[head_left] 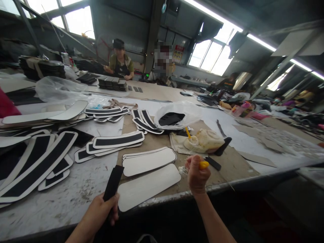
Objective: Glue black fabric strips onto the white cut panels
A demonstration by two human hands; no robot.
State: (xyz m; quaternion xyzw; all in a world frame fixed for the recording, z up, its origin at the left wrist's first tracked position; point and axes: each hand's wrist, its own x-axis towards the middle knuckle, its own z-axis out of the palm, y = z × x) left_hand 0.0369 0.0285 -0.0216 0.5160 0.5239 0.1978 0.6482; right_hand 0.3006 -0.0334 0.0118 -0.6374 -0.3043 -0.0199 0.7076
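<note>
My left hand (97,213) is closed around a black strip (112,182), tilted upward near the table's front edge. It is beside the left end of a curved white panel (149,187). Behind that panel lie several more white panels (149,161) in a stack. My right hand (198,177) makes a fist around a yellow-handled tool (204,165); its working end is hard to make out. A whitish smear (182,170) shows on the brown board just left of the fist. Beyond it stands a glue-crusted plastic bottle (209,139) with a yellow stick (187,132) in its opening.
White-edged panels with black strips (117,140) lie in piles at left and centre. A clear plastic bag (181,114) holds black pieces. One black strip (214,163) lies right of my fist. Across the table, a person (121,64) stands behind stacked dark pieces (112,83).
</note>
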